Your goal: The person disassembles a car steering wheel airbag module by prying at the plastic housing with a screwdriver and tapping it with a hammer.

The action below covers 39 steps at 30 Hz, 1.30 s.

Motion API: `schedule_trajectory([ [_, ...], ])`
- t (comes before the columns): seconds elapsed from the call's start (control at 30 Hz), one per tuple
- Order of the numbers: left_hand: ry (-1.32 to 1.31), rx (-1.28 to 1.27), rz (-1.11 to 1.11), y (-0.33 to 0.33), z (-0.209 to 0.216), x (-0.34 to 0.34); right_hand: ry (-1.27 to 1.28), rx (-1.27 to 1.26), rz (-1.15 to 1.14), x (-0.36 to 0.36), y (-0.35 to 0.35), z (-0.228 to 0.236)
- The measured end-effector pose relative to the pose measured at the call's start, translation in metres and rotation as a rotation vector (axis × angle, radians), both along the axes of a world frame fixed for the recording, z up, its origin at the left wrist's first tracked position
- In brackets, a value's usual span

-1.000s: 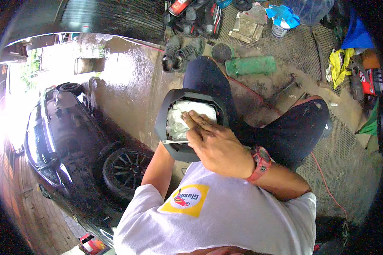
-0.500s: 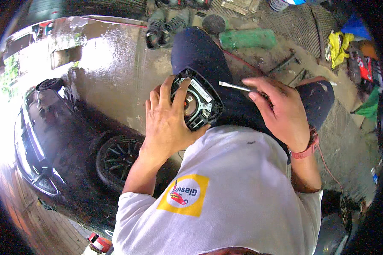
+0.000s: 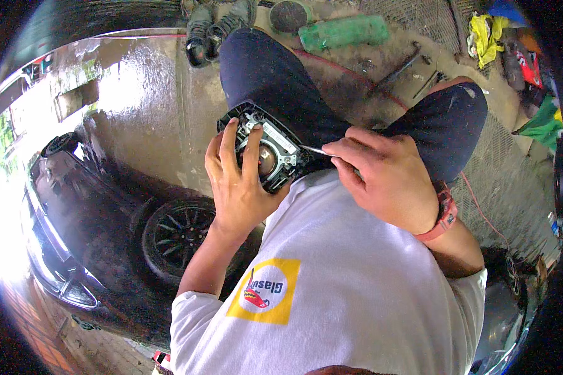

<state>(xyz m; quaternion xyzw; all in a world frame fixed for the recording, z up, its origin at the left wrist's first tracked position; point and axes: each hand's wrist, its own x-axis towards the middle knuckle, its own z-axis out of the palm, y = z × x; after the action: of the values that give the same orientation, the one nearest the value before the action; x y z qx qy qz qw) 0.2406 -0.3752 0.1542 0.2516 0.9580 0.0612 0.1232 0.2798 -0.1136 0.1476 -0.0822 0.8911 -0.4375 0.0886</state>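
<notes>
A steering wheel airbag module [image 3: 286, 147] rests tilted against my lap, its back up, showing a black plastic shell, a metal frame, a white label and a round centre. My left hand [image 3: 244, 187] grips it from the left, fingers over the back and thumb at the near edge. In my right hand [image 3: 391, 178] is a flat-blade screwdriver [image 3: 316, 150], pinched between thumb and fingers. Its blade points left and its tip meets the module's right edge; whether it sits in a gap cannot be made out. My fingers hide most of the handle.
A dark car [image 3: 87, 200] with a black wheel [image 3: 178, 234] stands at my left. Beyond my knees lie shoes [image 3: 201, 36], a round dark container [image 3: 289, 17], a green bottle [image 3: 344, 32] and a hammer-like tool [image 3: 400, 70]. A yellow bag [image 3: 486, 40] lies far right.
My right hand has moved left and slightly down, bringing the screwdriver tip from apart to the module's right edge. The module and left hand have shifted slightly left in view.
</notes>
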Motion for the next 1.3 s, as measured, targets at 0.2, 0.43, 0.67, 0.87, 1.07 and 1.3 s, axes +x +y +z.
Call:
schedule_trajectory([
  [0.2, 0.043, -0.018, -0.006, 0.000, -0.002, 0.007, 0.093, 0.234, 0.108, 0.014, -0.015, 0.006],
  [0.43, 0.043, 0.036, -0.035, -0.001, -0.004, 0.010, 0.078, 0.279, 0.191, 0.010, -0.020, 0.009],
  [0.67, -0.044, -0.019, -0.053, 0.009, 0.002, 0.009, -0.058, 0.205, 0.220, -0.002, -0.009, -0.003],
  [0.87, -0.074, -0.051, -0.037, 0.018, 0.004, 0.008, -0.157, 0.161, 0.224, -0.005, 0.001, -0.011],
  [1.07, -0.100, -0.057, -0.014, 0.018, 0.006, 0.006, -0.082, 0.275, 0.147, 0.010, -0.005, 0.003],
  [1.3, -0.111, -0.051, -0.003, 0.018, 0.006, 0.009, -0.056, 0.315, 0.149, 0.028, -0.017, -0.004],
])
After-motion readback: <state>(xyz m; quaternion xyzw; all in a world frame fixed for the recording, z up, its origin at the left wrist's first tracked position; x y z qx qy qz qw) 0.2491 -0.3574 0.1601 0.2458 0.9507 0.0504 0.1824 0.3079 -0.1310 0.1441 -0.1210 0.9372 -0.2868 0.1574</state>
